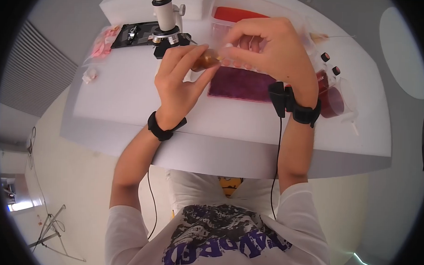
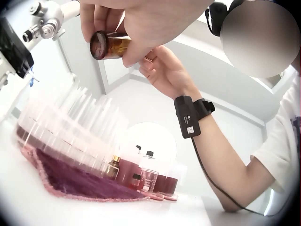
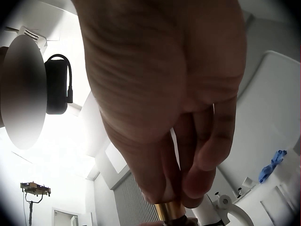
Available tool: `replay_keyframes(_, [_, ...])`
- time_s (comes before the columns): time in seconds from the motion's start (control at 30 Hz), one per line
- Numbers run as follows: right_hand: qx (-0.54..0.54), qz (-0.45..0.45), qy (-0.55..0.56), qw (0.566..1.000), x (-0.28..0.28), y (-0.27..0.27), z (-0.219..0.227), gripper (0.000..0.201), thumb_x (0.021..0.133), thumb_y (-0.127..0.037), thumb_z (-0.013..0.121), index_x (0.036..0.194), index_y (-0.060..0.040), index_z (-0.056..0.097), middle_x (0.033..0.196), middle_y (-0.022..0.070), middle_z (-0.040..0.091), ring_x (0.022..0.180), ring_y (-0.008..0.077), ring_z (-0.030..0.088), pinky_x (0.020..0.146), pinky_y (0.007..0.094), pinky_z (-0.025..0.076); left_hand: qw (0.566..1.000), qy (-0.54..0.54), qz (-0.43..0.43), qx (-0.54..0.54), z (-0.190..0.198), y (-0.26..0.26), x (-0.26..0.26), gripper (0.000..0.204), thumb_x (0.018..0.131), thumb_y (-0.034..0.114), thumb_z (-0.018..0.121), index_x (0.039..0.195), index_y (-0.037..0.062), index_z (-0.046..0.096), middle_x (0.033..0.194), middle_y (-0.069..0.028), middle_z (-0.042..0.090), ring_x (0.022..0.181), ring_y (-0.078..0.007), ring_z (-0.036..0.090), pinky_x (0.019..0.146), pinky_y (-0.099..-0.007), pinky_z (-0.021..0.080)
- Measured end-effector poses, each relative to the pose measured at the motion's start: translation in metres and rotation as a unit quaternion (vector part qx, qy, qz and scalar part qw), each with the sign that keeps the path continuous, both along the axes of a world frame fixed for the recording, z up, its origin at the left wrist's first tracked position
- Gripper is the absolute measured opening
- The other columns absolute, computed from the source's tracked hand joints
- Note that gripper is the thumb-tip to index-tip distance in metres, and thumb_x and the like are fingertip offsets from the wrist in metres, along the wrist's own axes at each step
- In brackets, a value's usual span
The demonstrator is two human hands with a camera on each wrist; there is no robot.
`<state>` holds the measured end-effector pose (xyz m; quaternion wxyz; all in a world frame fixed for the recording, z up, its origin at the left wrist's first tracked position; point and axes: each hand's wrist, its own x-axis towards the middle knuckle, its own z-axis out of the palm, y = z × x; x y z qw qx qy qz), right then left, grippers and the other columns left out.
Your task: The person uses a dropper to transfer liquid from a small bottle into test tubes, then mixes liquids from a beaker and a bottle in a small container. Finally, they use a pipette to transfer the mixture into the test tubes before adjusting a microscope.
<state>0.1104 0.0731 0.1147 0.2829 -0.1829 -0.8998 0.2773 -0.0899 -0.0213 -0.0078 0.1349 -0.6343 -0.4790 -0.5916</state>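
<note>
Hands (image 1: 179, 80) (image 1: 280, 53), 2, gripping 1 amber bottle (image 1: 204, 62)

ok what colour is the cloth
The cloth is dark purple and pink-edged, clearest in the left wrist view.

The amber bottle (image 1: 203, 63) looks like glossy glass, its gold collar (image 3: 170, 210) shiny metal; the purple cloth (image 1: 241, 84) looks matt, the tabletop (image 1: 115, 96) smooth

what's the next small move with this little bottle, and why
Probably a gentle twist of the gold cap, since the right hand pinches it while the left hand grips the amber bottle.
</note>
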Motion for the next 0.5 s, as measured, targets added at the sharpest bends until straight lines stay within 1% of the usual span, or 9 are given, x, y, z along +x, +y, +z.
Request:
replay_keyframes(0.03, [-0.001, 0.002, 0.003, 1.000, -0.001, 0.001, -0.002, 0.015, 0.093, -0.021, 0.085, 0.095, -0.0060, 0.083, 0.079, 0.0016, 0.077, 0.073, 0.0097, 0.070, 0.069, 0.0246, 0.054, 1.000, 0.013, 0.008, 0.022, 0.001, 0.000, -0.001, 0.048, 0.076, 0.003, 0.098, 0.121, 0.0016, 0.082, 0.112, -0.0096, 0.081, 0.098, -0.0240, 0.074, 0.087, -0.0340, 0.060])
replay_keyframes(0.07, [-0.016, 0.008, 0.009, 1.000, -0.001, 0.001, -0.004, 0.015, 0.092, -0.020, 0.086, 0.095, -0.0058, 0.082, 0.080, 0.0023, 0.078, 0.073, 0.0108, 0.070, 0.070, 0.0252, 0.055, 1.000, 0.015, 0.010, 0.021, 0.001, 0.001, -0.003, 0.048, 0.076, 0.003, 0.098, 0.121, 0.0016, 0.082, 0.112, -0.0096, 0.081, 0.098, -0.0240, 0.074, 0.087, -0.0340, 0.060])
replay_keyframes(0.13, [-0.033, 0.017, 0.017, 0.999, -0.001, 0.001, -0.006, 0.015, 0.092, -0.020, 0.086, 0.096, -0.0057, 0.082, 0.080, 0.0030, 0.078, 0.073, 0.0120, 0.070, 0.071, 0.0257, 0.055, 0.994, 0.075, 0.036, 0.073, -0.001, 0.006, -0.009, 0.051, 0.073, 0.000, 0.098, 0.121, 0.0030, 0.082, 0.112, -0.0082, 0.080, 0.096, -0.0244, 0.073, 0.083, -0.0338, 0.060])
replay_keyframes(0.23, [-0.037, 0.011, 0.025, 0.999, -0.001, -0.003, -0.001, 0.017, 0.090, -0.020, 0.088, 0.095, -0.0052, 0.081, 0.081, 0.0044, 0.078, 0.073, 0.0145, 0.071, 0.071, 0.0271, 0.056, 0.990, 0.093, 0.056, 0.084, 0.000, 0.008, -0.012, 0.054, 0.071, -0.003, 0.098, 0.122, 0.0041, 0.083, 0.110, -0.0070, 0.079, 0.095, -0.0243, 0.072, 0.080, -0.0340, 0.060])
replay_keyframes(0.3, [-0.051, -0.009, 0.030, 0.998, -0.002, -0.010, 0.004, 0.010, 0.091, -0.004, 0.088, 0.097, -0.0015, 0.080, 0.080, 0.0026, 0.079, 0.070, 0.0059, 0.073, 0.062, 0.0192, 0.054, 0.988, 0.106, 0.067, 0.090, 0.002, 0.008, -0.012, 0.055, 0.070, -0.003, 0.098, 0.122, 0.0045, 0.083, 0.110, -0.0066, 0.079, 0.095, -0.0245, 0.072, 0.079, -0.0343, 0.060])
replay_keyframes(0.43, [-0.029, -0.001, 0.024, 0.999, -0.001, -0.008, 0.000, 0.009, 0.091, -0.001, 0.087, 0.097, -0.0008, 0.081, 0.079, 0.0030, 0.079, 0.070, 0.0054, 0.073, 0.061, 0.0191, 0.054, 0.982, 0.127, 0.085, 0.108, 0.001, 0.009, -0.014, 0.057, 0.068, -0.003, 0.098, 0.122, 0.0053, 0.083, 0.109, -0.0055, 0.079, 0.094, -0.0248, 0.072, 0.078, -0.0346, 0.061])
replay_keyframes(0.5, [-0.087, 0.005, 0.023, 0.996, -0.001, -0.008, -0.002, 0.008, 0.092, -0.001, 0.087, 0.097, -0.0001, 0.081, 0.079, 0.0038, 0.079, 0.068, 0.0056, 0.072, 0.060, 0.0188, 0.053, 0.982, 0.126, 0.084, 0.109, 0.000, 0.010, -0.015, 0.056, 0.068, -0.002, 0.098, 0.122, 0.0055, 0.083, 0.109, -0.0053, 0.079, 0.094, -0.0247, 0.072, 0.079, -0.0345, 0.061])
